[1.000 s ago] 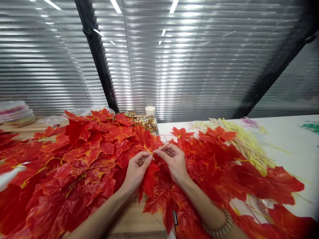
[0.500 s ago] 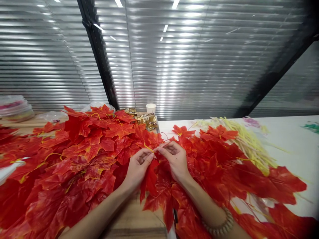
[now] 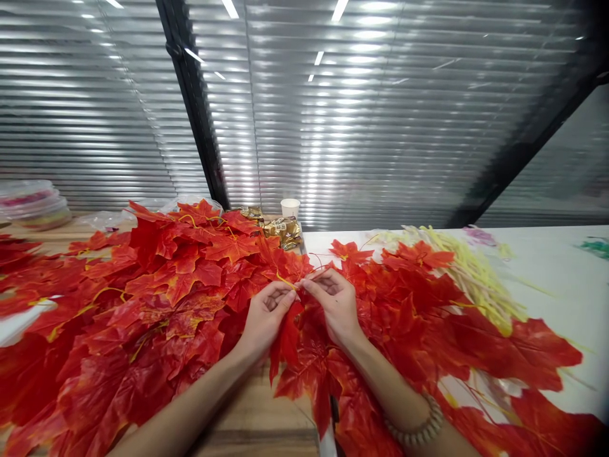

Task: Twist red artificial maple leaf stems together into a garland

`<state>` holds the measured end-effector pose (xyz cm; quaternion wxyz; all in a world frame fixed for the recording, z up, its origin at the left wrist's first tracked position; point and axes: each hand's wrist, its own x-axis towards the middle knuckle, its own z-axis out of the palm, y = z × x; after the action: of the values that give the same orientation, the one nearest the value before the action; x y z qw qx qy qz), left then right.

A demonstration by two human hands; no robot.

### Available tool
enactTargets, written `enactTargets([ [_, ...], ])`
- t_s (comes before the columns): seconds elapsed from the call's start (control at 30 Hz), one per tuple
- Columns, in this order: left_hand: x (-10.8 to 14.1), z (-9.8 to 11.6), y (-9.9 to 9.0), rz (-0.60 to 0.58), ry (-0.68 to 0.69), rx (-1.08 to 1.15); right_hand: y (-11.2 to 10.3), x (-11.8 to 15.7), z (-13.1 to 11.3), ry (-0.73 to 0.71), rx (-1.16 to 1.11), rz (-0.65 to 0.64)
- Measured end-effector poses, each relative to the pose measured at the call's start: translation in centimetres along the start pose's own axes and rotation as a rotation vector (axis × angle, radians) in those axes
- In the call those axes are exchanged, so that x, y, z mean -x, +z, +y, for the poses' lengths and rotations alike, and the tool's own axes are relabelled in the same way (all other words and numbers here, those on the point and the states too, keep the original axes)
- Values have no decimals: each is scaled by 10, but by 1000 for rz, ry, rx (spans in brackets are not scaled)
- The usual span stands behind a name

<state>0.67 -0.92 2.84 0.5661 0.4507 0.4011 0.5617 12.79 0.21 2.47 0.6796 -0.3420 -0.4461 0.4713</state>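
Note:
My left hand pinches a thin yellow stem at the centre, with a red leaf hanging just below its fingers. Close beside it, my right hand has thumb and forefinger pressed together on a thin reddish stem; the fingertips of both hands nearly meet. Red artificial maple leaves with yellow stems form a large pile on the left. More red leaves spread out under and beyond my right hand. Exactly where the two stems meet between the fingertips is too small to tell.
Gold-wrapped packets and a white paper cup stand behind the leaves. Pale yellow strips lie on the white table at the right. Clear plastic containers sit at the far left, on wood. Window blinds rise behind.
The view has shifted slightly, so the left pile and the containers appear a little further right. Both hands keep nearly the same pose and hold.

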Motion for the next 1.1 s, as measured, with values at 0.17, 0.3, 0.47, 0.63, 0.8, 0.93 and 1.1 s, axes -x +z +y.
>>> enactTargets([
  [0.17, 0, 0, 0, -12, 8, -10, 0, 0, 2, -6, 14, 10],
  [0.3, 0, 1, 0, -15, 14, -25, 0, 1, 2, 3, 19, 21],
  [0.47, 0, 0, 0, -9, 15, -15, 0, 1, 2, -10, 37, 21],
  [0.63, -1, -3, -2, -21, 27, 8, -1, 1, 4, -43, 47, -16],
  [0.8, 1, -4, 1, -25, 51, 22, -2, 5, 3, -119, 101, -45],
  [0.93, 0, -9, 3, -37, 57, 80, -2, 7, 4, -148, 178, -40],
  [1.1, -2, -12, 0, -79, 115, 31, -4, 4, 5, -117, 92, -75],
])
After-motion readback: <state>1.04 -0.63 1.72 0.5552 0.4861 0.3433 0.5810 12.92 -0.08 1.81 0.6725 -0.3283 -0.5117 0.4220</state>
